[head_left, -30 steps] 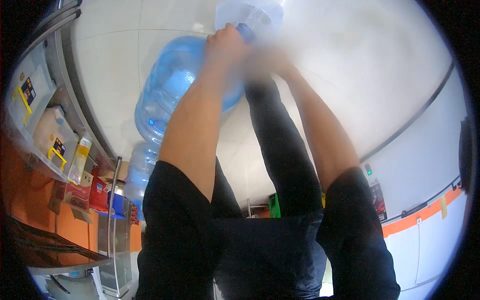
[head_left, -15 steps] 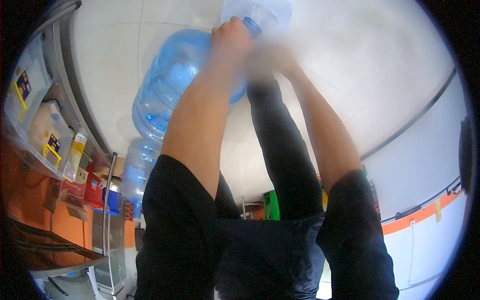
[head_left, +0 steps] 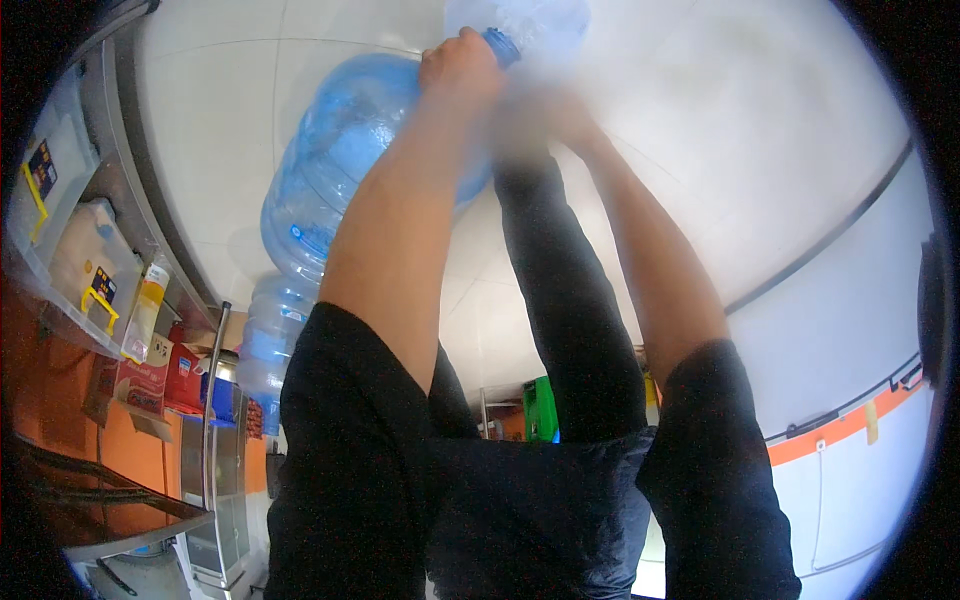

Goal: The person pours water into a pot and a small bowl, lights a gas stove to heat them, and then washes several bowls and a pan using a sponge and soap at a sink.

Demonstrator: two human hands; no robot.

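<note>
At the far top, a clear water jug (head_left: 560, 22) is partly cut off by the view's edge, with a blue neck (head_left: 502, 46) pointing toward me. My left hand (head_left: 462, 66) is closed with its fingers curled beside that neck. Close to it, my right hand (head_left: 558, 112) is lost in a hazy blur, so its fingers and anything in them cannot be made out. A big blue see-through water jug (head_left: 345, 125) stands on the floor to the left, partly behind my left forearm.
Another clear blue jug (head_left: 268, 340) stands nearer on the left. Along that side runs a metal-edged shelf (head_left: 165, 190) with plastic bins (head_left: 88, 250) and a red box (head_left: 183, 375). White cabinets (head_left: 830, 290) line the right. A green crate (head_left: 541, 408) is behind my legs.
Hardly anything differs. The left hand and the blue neck sit slightly higher in view, and the left-side shelf has shifted a little leftward.
</note>
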